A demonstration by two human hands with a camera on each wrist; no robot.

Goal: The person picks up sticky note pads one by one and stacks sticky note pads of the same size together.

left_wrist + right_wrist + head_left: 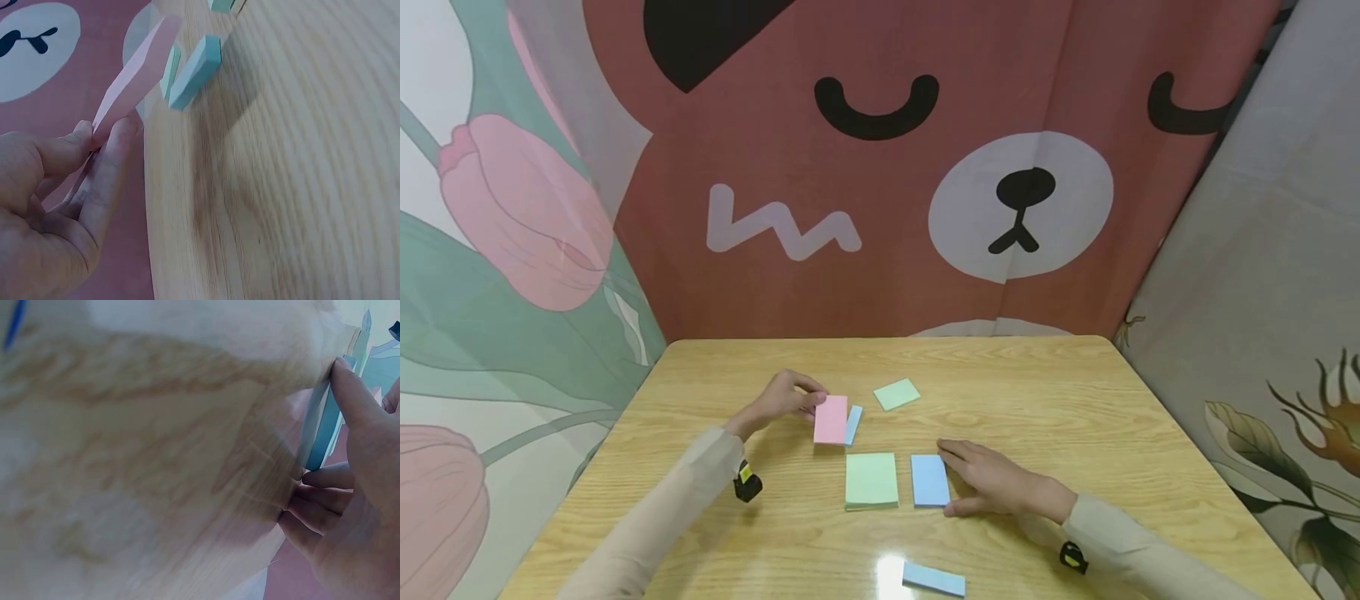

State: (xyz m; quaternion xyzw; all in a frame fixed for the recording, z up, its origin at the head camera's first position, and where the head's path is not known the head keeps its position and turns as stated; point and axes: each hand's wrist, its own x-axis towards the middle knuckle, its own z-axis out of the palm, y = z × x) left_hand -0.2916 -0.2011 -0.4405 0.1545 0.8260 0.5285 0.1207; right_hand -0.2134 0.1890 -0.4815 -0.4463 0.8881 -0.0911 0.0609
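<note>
My left hand (790, 395) pinches a pink sticky note pad (831, 419) between thumb and fingers, holding it tilted above the table. In the left wrist view the pink pad (134, 78) is seen nearly edge-on. A narrow blue pad (853, 425) lies just right of it, partly hidden in the head view. My right hand (992, 479) is low on the table at a blue sticky note pad (929, 481), thumb and fingers holding its two ends by the right edge. Left of that pad lies a larger square green sticky note pad (871, 480), with a small gap between them.
A small green pad (897, 394) lies turned at an angle farther back. Near the front edge lies another narrow blue strip pad (933, 578). The wooden table (1037, 383) reaches a patterned curtain (880, 300) behind, and more printed cloth hangs at both sides.
</note>
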